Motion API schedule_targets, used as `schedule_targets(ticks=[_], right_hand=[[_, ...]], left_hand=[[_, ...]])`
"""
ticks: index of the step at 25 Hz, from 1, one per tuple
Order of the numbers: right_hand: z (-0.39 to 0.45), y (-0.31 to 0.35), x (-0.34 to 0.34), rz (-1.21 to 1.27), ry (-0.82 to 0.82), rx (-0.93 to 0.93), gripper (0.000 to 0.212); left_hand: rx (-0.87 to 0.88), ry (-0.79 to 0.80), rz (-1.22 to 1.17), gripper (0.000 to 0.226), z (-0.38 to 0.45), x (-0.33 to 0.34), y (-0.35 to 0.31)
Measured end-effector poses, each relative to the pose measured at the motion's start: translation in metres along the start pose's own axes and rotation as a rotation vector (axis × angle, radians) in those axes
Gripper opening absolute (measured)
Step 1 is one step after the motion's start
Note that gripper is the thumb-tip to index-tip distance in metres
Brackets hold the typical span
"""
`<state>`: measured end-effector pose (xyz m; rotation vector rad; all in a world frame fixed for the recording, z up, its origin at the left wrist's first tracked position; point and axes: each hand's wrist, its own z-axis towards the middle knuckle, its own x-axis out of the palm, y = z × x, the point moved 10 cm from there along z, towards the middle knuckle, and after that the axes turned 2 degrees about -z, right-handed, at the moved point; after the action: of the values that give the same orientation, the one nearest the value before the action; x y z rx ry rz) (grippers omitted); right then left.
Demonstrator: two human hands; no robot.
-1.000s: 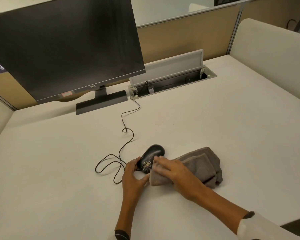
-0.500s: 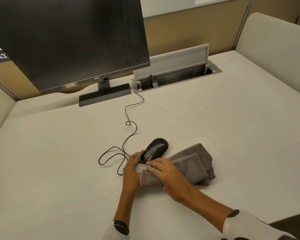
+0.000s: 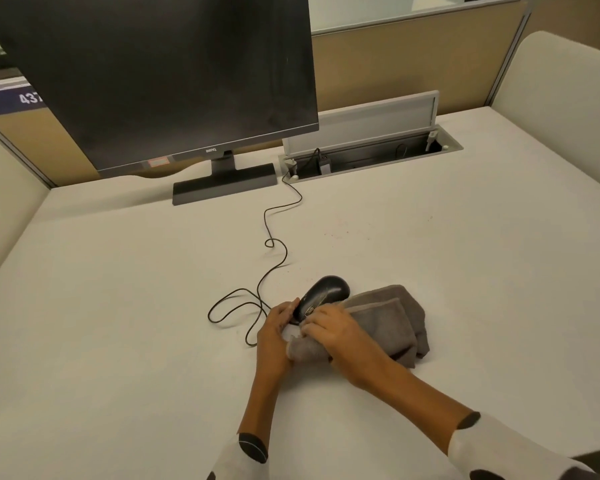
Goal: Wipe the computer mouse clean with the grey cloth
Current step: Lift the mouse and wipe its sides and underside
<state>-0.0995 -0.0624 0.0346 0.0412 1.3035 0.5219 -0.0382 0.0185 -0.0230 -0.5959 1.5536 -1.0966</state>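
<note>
A black wired computer mouse lies on the white desk, its near end raised a little. My left hand grips that near end from the left. My right hand is closed on the grey cloth and presses a fold of it against the mouse's near right side. The rest of the cloth lies bunched on the desk to the right. The front part of the mouse is hidden by my fingers.
The mouse cable loops over the desk to an open cable tray at the back. A dark monitor on its stand fills the back left. Padded partitions border the desk on both sides.
My right hand with the cloth has slid back toward me along the mouse, uncovering more of its black top. The left hand stays on the near end. The camera has tilted slightly.
</note>
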Motion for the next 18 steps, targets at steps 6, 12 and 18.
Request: schedule_targets(ticks=[6,12,18], right_hand=[[0.001,-0.019,-0.011,0.061,-0.005,0.08,0.042],[0.009,-0.031,-0.023,-0.054,-0.046,0.093,0.04],[0.006,0.01,0.014,-0.038,0.062,-0.072,0.045]], left_hand=[[-0.005,0.02,-0.01,0.062,0.0,0.002,0.002],[0.0,0.022,-0.033,0.065,0.0,0.001,0.0],[-0.073,0.038,-0.035,0.043,0.004,0.002,0.011]])
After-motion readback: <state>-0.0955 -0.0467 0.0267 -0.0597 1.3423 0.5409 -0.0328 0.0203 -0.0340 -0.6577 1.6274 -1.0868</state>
